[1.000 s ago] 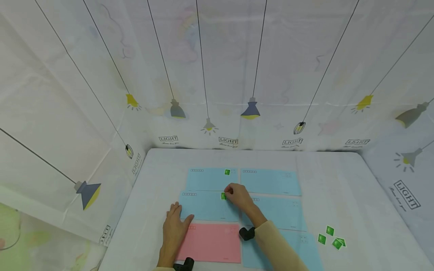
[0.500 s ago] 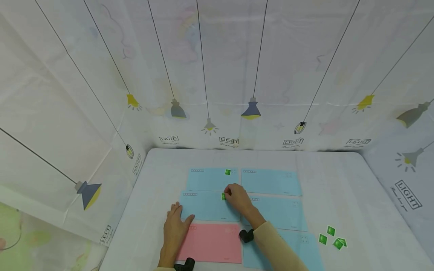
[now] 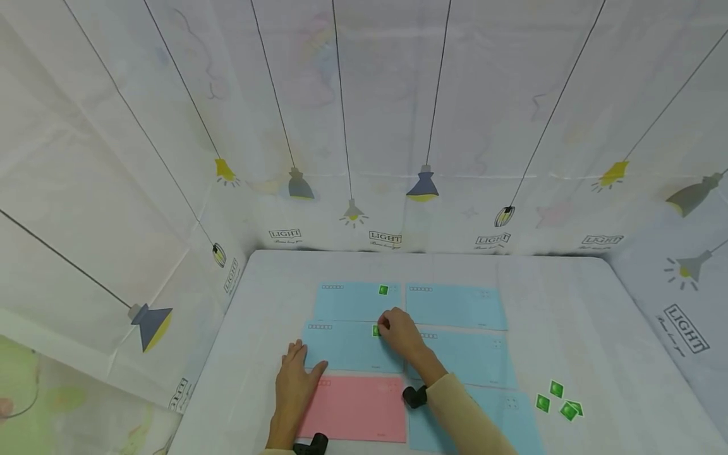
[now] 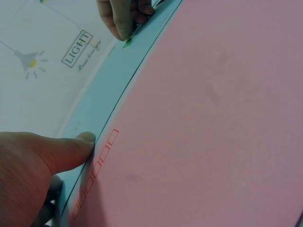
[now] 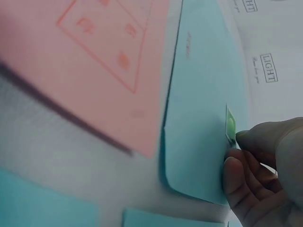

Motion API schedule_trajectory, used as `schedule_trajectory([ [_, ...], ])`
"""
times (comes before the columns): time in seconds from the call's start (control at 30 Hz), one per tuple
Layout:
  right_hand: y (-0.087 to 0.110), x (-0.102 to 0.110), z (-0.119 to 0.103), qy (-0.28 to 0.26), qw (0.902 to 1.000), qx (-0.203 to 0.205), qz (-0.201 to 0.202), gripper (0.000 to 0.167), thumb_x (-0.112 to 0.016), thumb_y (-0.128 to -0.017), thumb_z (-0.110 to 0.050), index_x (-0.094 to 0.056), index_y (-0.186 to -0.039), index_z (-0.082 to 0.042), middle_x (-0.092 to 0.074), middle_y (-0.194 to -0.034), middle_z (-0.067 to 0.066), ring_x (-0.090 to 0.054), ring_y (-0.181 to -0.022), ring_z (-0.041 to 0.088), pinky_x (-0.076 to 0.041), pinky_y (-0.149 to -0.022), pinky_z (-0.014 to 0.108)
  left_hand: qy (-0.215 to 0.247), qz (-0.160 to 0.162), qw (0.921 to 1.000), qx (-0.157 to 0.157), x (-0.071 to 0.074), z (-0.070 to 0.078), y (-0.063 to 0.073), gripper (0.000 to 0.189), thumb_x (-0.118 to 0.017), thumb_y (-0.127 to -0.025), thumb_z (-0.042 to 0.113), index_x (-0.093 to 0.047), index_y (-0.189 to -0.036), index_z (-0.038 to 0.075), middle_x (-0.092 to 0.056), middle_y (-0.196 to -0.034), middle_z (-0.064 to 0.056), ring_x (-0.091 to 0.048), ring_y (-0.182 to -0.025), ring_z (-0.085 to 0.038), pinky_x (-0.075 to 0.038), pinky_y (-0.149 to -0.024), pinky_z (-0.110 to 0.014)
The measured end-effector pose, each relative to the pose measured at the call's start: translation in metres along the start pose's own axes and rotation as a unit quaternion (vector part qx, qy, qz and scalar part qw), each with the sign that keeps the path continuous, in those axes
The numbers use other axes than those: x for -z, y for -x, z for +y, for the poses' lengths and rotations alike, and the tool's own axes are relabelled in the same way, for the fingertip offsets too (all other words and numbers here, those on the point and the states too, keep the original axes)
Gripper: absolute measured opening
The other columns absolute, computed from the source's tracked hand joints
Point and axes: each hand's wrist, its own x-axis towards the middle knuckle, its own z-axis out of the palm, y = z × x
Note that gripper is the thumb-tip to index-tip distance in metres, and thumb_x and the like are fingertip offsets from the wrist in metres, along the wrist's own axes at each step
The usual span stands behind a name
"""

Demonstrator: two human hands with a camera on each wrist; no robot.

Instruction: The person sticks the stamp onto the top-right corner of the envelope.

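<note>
My right hand point(image 3: 402, 335) pinches a small green square sticker point(image 3: 376, 330), printed like a stamp, at the upper right of the middle-left blue envelope point(image 3: 341, 349). In the right wrist view, the thumb and curled fingers meet at the edge of the sticker point(image 5: 230, 125). How much of the sticker touches the paper is unclear. My left hand point(image 3: 293, 388) rests with spread fingers at the left edge of that envelope. Its thumb lies near the border with the pink envelope point(image 3: 355, 411) below. Another green sticker point(image 3: 383, 290) lies on the upper-left blue envelope point(image 3: 349, 306).
Three blue envelopes form a right column: the top point(image 3: 452, 308), the middle point(image 3: 472, 363) and the lowest point(image 3: 500, 420), partly under my right sleeve point(image 3: 469, 414). Several loose green stickers point(image 3: 543, 403) lie on the white tabletop point(image 3: 614, 354) at the right. A lamp-printed sheet point(image 3: 375, 126) hangs behind.
Both hands stay in nearly the same place. The whole head view shifts very slightly; no sticker or envelope visibly moves on the table.
</note>
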Motion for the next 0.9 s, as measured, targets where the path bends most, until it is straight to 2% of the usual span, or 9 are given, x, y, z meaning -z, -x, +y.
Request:
schedule_trajectory([
  [0.37, 0.008, 0.017, -0.002, -0.037, 0.9988, -0.031, -0.007, 0.011, -0.064, -0.096, -0.012, -0.073, -0.098, -0.007, -0.066, -0.091, 0.003, -0.055, -0.078, 0.012, -0.051, -0.069, 0.030, -0.001, -0.003, 1.0000, 0.009, -0.002, 0.001, 0.000, 0.068, -0.076, -0.088, 0.033, -0.055, -0.136, -0.010, -0.047, -0.150, -0.027, -0.037, -0.144, -0.048, -0.035, -0.113, -0.065],
  [0.6, 0.024, 0.034, 0.005, -0.040, 0.9978, -0.045, 0.026, 0.012, -0.064, -0.097, -0.017, -0.073, -0.102, -0.009, -0.068, -0.093, 0.002, -0.059, -0.080, 0.011, -0.053, -0.070, 0.030, 0.003, 0.000, 1.0000, 0.006, -0.003, 0.001, 0.001, 0.069, -0.078, -0.087, 0.033, -0.056, -0.135, -0.010, -0.048, -0.150, -0.027, -0.037, -0.143, -0.050, -0.036, -0.111, -0.067],
  [0.8, 0.041, 0.056, 0.009, -0.051, 0.9945, -0.070, 0.059, 0.011, -0.067, -0.097, -0.019, -0.073, -0.102, -0.011, -0.068, -0.092, 0.000, -0.059, -0.078, 0.010, -0.052, -0.070, 0.029, -0.002, -0.003, 0.9999, 0.013, -0.001, 0.000, 0.000, 0.068, -0.077, -0.087, 0.034, -0.056, -0.136, -0.009, -0.047, -0.151, -0.026, -0.036, -0.144, -0.049, -0.035, -0.111, -0.067],
  [0.9, 0.050, 0.066, 0.012, -0.051, 0.9936, -0.068, 0.074, 0.010, -0.068, -0.096, -0.018, -0.073, -0.102, -0.011, -0.068, -0.092, 0.001, -0.059, -0.077, 0.010, -0.052, -0.069, 0.028, -0.002, -0.003, 0.9999, 0.013, 0.000, 0.000, 0.000, 0.068, -0.077, -0.087, 0.034, -0.056, -0.135, -0.009, -0.048, -0.150, -0.026, -0.037, -0.144, -0.049, -0.035, -0.112, -0.066],
])
